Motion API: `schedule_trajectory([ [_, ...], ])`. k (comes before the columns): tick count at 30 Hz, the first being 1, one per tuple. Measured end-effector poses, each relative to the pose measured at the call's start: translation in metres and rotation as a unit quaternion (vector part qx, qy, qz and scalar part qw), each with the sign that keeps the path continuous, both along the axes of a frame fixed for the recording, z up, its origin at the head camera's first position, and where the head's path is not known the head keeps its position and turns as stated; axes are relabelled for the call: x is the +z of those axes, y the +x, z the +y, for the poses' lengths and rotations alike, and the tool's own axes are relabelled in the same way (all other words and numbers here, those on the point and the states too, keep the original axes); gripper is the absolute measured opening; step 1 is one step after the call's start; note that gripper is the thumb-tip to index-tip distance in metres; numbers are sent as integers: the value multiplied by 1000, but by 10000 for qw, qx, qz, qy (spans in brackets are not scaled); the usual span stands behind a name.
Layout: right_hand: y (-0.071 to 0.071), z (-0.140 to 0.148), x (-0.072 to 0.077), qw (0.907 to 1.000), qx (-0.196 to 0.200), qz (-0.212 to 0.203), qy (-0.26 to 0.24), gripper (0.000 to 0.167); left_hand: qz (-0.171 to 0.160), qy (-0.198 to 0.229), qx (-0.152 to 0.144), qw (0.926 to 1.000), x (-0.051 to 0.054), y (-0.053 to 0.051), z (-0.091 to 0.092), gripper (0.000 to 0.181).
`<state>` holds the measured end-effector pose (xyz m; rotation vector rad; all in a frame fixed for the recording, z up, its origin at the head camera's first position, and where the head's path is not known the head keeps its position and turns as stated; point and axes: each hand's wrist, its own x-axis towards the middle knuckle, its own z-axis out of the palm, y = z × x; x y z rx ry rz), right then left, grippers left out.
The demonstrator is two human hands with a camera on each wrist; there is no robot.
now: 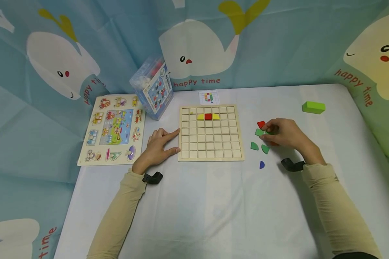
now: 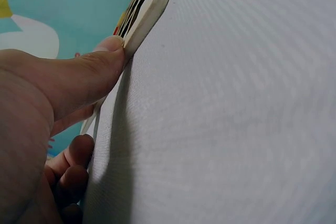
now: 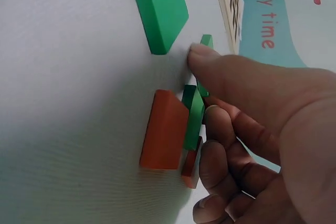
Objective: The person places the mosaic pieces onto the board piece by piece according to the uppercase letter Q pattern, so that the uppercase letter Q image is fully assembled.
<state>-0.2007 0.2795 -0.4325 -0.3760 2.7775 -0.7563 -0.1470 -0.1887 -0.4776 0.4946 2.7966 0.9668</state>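
A wooden grid board holds a red square with a yellow piece on its left and another on its right. Thumb and index finger of my left hand touch the board's left edge; in the left wrist view the thumb of this hand rests against the board's side. My right hand hovers low over loose pieces, its thumb and fingers apart around a green piece beside a red one. The right wrist view shows the hand near an orange piece, partly covering others.
Quarter-round green pieces and a blue half-round lie right of the board. A pattern card lies behind it. Leftward are a picture puzzle and a clear box; a green block is back right.
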Motion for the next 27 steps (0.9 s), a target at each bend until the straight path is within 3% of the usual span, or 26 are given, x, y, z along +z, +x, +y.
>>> schedule_trajectory([
  [7, -1, -4, 0, 9999, 81, -133, 11, 30, 42, 29, 0, 10000, 0, 0, 0, 72],
  [16, -2, -4, 4, 9974, 371, 100, -609, 26, 67, 34, -9, 10000, 0, 1, 0, 72],
  [27, -7, -15, -2, 9946, -34, -3, -1034, 28, 27, 32, -12, 10000, 1, 0, 0, 71],
])
